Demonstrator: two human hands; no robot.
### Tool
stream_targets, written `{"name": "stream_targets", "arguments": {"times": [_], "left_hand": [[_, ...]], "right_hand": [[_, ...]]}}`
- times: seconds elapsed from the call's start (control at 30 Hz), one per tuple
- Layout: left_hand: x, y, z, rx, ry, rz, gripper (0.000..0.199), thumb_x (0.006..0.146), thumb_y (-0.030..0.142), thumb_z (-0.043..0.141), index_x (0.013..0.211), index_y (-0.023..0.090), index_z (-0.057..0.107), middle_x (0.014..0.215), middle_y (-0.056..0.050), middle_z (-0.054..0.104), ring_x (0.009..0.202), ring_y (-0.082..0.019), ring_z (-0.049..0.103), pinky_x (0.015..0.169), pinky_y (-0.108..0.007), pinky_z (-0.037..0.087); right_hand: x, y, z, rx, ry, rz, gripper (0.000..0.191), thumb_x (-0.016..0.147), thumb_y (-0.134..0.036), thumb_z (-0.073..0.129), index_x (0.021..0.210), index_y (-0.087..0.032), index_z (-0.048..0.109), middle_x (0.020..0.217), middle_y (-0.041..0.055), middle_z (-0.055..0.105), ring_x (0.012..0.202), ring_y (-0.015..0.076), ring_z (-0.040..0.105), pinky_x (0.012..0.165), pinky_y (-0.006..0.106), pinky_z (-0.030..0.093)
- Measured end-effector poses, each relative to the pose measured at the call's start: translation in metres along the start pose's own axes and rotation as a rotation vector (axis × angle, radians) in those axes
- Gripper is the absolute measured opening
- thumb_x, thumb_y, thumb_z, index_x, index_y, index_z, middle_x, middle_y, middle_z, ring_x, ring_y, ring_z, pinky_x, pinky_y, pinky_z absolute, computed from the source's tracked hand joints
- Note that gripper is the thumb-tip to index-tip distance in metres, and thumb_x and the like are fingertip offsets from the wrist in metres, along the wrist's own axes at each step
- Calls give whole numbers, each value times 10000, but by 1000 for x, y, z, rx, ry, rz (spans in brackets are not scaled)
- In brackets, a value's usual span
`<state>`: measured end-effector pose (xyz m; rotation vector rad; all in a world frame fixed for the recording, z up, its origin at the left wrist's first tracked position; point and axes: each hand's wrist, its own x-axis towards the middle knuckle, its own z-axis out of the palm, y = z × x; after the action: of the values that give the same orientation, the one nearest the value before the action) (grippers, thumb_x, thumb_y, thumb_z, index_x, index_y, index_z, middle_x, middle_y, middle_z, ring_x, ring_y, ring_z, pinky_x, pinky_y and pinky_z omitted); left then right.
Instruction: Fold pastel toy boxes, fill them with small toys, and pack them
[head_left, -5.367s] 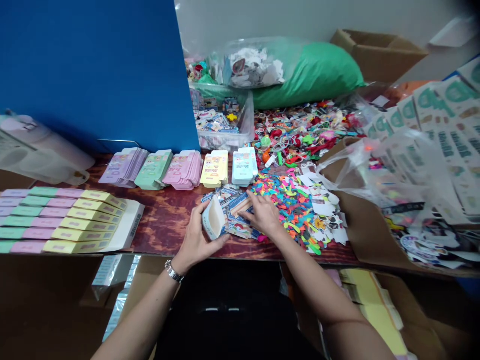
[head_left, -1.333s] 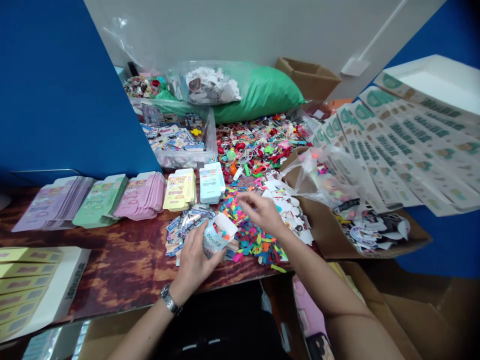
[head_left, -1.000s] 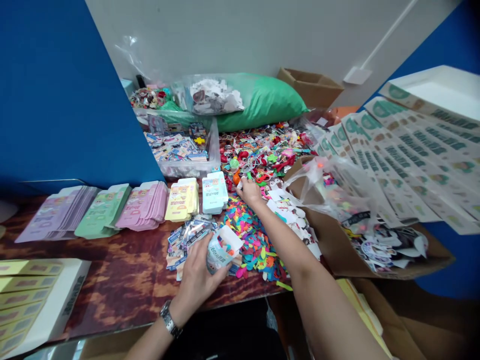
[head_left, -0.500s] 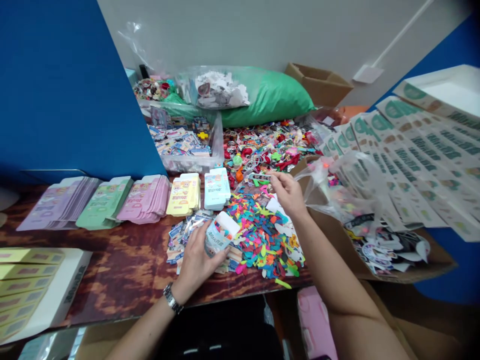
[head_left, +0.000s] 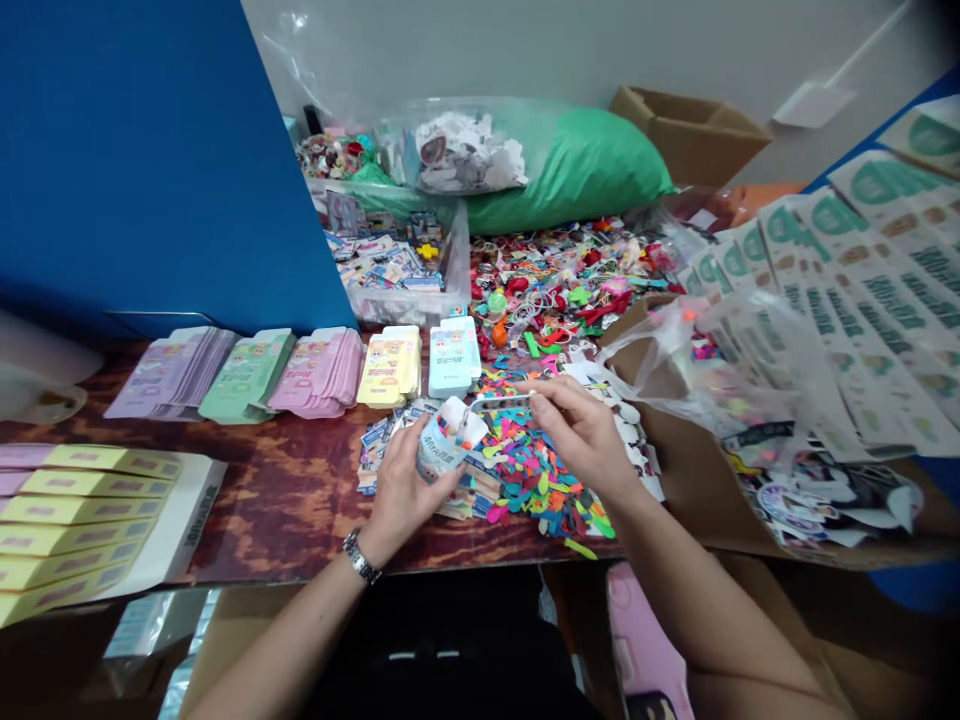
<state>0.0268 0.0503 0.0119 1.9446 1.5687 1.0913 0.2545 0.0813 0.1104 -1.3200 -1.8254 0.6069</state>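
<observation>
My left hand [head_left: 405, 485] grips a small white and pale blue paper box [head_left: 444, 438] with its top open and coloured bits inside. My right hand [head_left: 579, 430] pinches a thin, pale strip-shaped plastic trinket [head_left: 502, 402] between thumb and fingers, just right of the box and not touching it. Under my hands lie loose foil sachets [head_left: 390, 447] and a heap of multicoloured cut-out pieces [head_left: 536, 480]. Both rest on a dark red-brown wood-grain table [head_left: 285, 515].
Flat box stacks in lilac [head_left: 172, 372], green [head_left: 247, 375], pink [head_left: 315, 372], yellow [head_left: 390, 365] and pale blue [head_left: 450, 362] line the table behind. A heap of small trinkets [head_left: 562, 290], a clear tub [head_left: 397, 270] and a green sack [head_left: 577, 165] stand farther back.
My right hand has come from the trinket heap leftward, now holding the thin piece near the box. My left hand still grips the box. The view has shifted slightly.
</observation>
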Motion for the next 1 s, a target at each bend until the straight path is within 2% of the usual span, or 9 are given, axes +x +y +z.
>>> {"name": "stream_targets", "arguments": {"times": [0.13,0.27,0.4,0.5,0.6,0.7,0.8,0.87,1.0], "left_hand": [[-3,3,0,-25,-14,12,687,756,411,721,1342,180,447,1257,-139,576,1177,-289,559,1006,-467,468],[-5,6,0,-40,2,3,699,755,410,726,1349,181,437,1272,-141,566,1197,-287,549,1021,-461,461],[-7,7,1,-28,12,8,710,760,417,725,1358,183,424,1253,-141,569,1182,-290,555,1002,-462,473],[-9,7,3,1,14,66,702,777,381,710,1376,182,402,1275,-144,555,1204,-290,536,1026,-463,453],[-10,5,2,22,4,93,690,802,373,687,1388,175,382,1280,-147,551,1205,-283,529,1033,-456,444],[-9,2,0,33,21,55,691,792,412,699,1368,171,403,1237,-143,566,1168,-282,549,999,-444,467],[-9,1,0,30,25,46,692,788,419,702,1367,185,406,1252,-142,563,1174,-289,551,997,-450,468],[-10,1,1,28,7,59,705,788,418,700,1381,191,393,1271,-146,559,1190,-298,545,1005,-462,463],[-12,2,1,26,-12,52,725,787,425,696,1398,196,379,1291,-149,553,1211,-304,539,1017,-467,459]], "right_hand": [[-8,-2,14,-21,-44,-30,265,967,-305,490,1135,-216,675,862,40,594,778,149,578,699,285,477],[-15,-1,25,-101,-39,-80,240,958,-267,506,1147,-212,644,833,32,607,771,152,579,729,291,477],[-20,-5,35,-227,-72,-220,148,942,-220,524,1019,-206,649,841,39,661,780,167,584,748,308,467],[-23,-12,41,-337,-102,-341,135,934,-220,543,961,-198,674,854,54,689,830,193,574,780,336,462],[-19,-11,41,-307,-155,-394,154,930,-265,561,967,-211,700,888,59,693,860,194,576,781,336,471],[1,14,33,-198,-116,-302,188,954,-276,518,997,-223,693,929,48,700,859,170,616,775,310,485],[41,63,31,-286,22,-109,201,952,-271,512,1038,-202,681,946,51,702,832,163,633,753,285,483],[71,100,36,-435,35,-10,186,935,-236,526,987,-165,690,908,54,686,804,145,615,747,251,464],[111,150,55,-464,57,62,132,899,-178,575,892,-91,675,815,31,612,627,58,503,641,181,398]]}}
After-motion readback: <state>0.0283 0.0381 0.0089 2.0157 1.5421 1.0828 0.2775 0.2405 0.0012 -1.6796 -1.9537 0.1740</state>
